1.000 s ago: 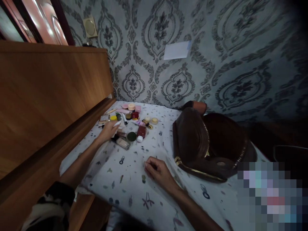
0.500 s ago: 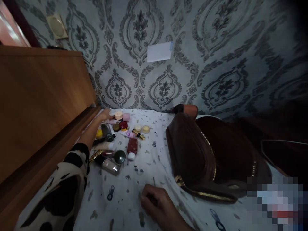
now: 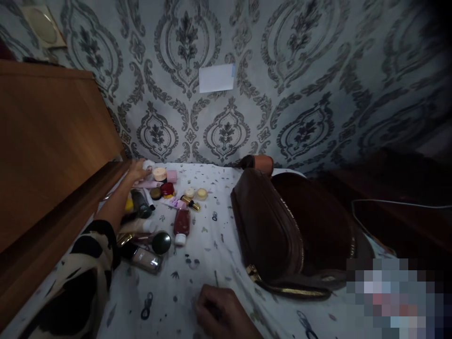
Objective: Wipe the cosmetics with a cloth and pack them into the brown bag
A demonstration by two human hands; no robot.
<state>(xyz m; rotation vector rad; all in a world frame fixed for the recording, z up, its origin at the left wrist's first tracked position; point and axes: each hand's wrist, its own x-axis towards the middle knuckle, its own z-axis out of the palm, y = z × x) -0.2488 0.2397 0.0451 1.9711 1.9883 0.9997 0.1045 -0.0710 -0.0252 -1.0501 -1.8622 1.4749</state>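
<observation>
At the far left of the cloth, my left hand [image 3: 137,172] has its fingers around a small whitish item [image 3: 148,165], its exact kind too blurred to tell. Right beside it are a peach-lidded jar [image 3: 160,174] and a pink container [image 3: 172,176]. My right hand [image 3: 219,310] rests at the front of the cloth, curled into a loose fist with nothing visible in it. Between the hands lie a red bottle with a white cap [image 3: 182,223], a gold-and-black lipstick tube [image 3: 190,203], a foundation bottle [image 3: 143,259] and a round dark compact [image 3: 161,242].
An unzipped brown leather bag [image 3: 268,226] stands on the patterned cloth [image 3: 208,254] at the right. Behind it is an orange-brown object [image 3: 263,165]. A wooden cabinet [image 3: 52,141] borders the left side, and the papered wall [image 3: 226,108] closes the back.
The view has shifted right, so everything appears further left. A whitish item now shows at my left hand's fingers. My right hand keeps its curled pose on the cloth.
</observation>
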